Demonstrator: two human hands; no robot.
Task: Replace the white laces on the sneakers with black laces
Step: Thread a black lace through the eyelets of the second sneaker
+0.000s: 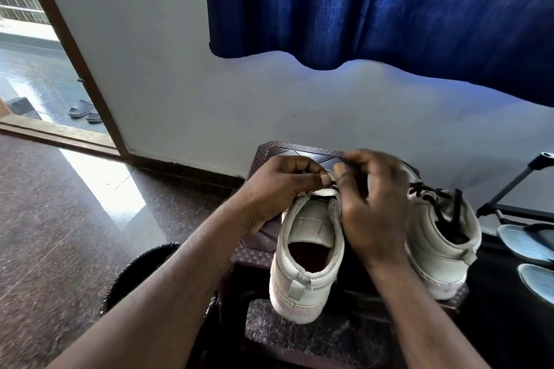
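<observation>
Seen from the head, looking down: two white sneakers stand on a dark patterned surface (pixel 299 150) against a pale wall, heels toward the viewer.

The left sneaker (pixel 308 249) sits at the centre, its tongue bare. A short run of black lace (pixel 322 194) crosses its far eyelets. The left hand (pixel 278 186) has its fingers curled and thumb pressed, pinching the far left eyelet flap to steady it. The right hand (pixel 374 210), slightly blurred, is bunched over the right flap. Its thumb and fingertips appear to nip the free end of the lace.

The right sneaker (pixel 443 249), just beside it, is already threaded with black laces (pixel 431 192). No white lace shows.

The lace looks thin, limp and very light. It is probably best held right at its stiff tip, since further back it would likely buckle at the eyelet. The shoe's upper looks smooth and fairly firm but flexible, and light enough to slide. Holding the flap close to the eyelet seems wise.

Far above hangs a blue curtain (pixel 389 9). Pale sandals (pixel 521 241) lie to the right.
</observation>
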